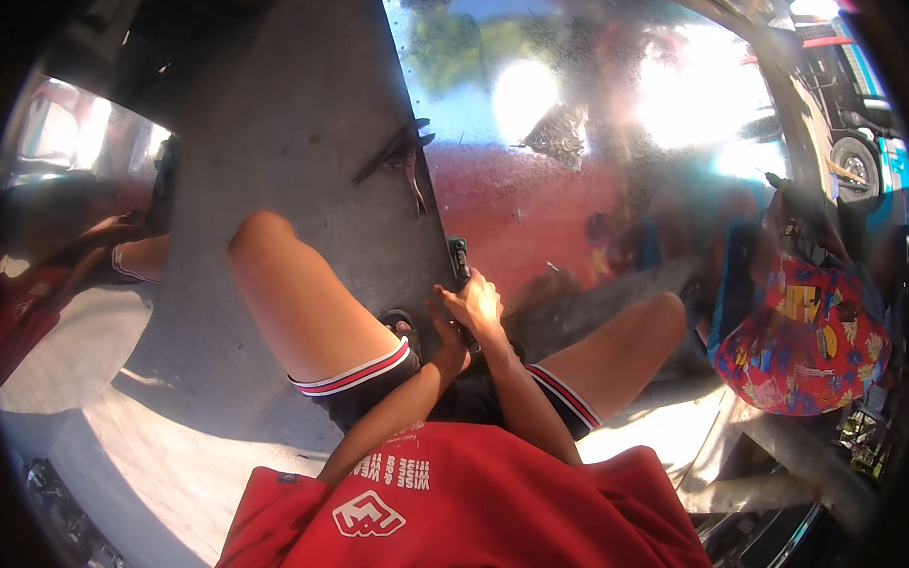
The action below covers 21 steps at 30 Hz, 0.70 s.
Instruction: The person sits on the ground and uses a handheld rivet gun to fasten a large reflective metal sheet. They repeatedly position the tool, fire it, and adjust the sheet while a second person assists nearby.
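My left hand (447, 322) and my right hand (478, 303) are close together between my knees. Both are closed around a narrow dark hand tool (460, 257), whose bolted metal head sticks out ahead of the fingers. Its exact kind is hard to make out, and my hands cover most of its lower part. The head lies along the edge of a shiny metal sheet (522, 211). Farther up that edge lie dark-handled snips or pliers (416, 178), apart from both hands.
A dull grey surface (280, 128) spreads left of the sheet's edge. A crumpled dark scrap (560, 135) rests on the sheet. On the right hangs a red patterned cloth or garment (813, 347), and beyond it is a vehicle wheel (855, 168). A reflective panel (88, 161) stands far left.
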Tool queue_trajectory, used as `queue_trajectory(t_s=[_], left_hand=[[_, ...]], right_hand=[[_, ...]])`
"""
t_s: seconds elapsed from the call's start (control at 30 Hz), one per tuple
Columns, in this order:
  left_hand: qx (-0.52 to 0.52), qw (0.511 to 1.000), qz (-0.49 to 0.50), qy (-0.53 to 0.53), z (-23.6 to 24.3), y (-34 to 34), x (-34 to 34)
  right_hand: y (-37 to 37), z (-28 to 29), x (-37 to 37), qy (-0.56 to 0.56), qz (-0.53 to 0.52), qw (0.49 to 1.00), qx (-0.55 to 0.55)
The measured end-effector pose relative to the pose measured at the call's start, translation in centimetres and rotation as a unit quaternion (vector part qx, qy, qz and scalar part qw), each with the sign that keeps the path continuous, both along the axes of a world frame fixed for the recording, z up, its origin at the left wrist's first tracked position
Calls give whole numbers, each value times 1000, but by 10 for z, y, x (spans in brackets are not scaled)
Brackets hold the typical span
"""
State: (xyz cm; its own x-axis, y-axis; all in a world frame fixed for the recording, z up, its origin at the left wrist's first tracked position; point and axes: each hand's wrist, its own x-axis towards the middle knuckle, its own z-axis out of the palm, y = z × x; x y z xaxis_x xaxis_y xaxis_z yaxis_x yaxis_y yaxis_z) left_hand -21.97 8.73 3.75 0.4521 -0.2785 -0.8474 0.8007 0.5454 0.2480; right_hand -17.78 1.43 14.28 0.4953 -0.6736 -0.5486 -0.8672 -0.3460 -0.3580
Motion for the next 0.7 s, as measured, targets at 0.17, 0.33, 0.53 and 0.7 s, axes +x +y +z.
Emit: queue_trajectory(t_s=[0.17, 0.33, 0.53, 0.7], left_hand=[[44, 999, -25, 0, -16, 9, -2], [4, 998, -53, 18, 29, 5, 1], [-11, 999, -19, -33, 27, 5, 2], [58, 996, -52, -44, -4, 15, 4]], right_hand=[[23, -34, -22, 10, 5, 999, -50], [3, 0, -9, 4, 2, 999, 54], [2, -2, -1, 46, 8, 998, 51], [23, -35, -17, 5, 15, 1000, -13]])
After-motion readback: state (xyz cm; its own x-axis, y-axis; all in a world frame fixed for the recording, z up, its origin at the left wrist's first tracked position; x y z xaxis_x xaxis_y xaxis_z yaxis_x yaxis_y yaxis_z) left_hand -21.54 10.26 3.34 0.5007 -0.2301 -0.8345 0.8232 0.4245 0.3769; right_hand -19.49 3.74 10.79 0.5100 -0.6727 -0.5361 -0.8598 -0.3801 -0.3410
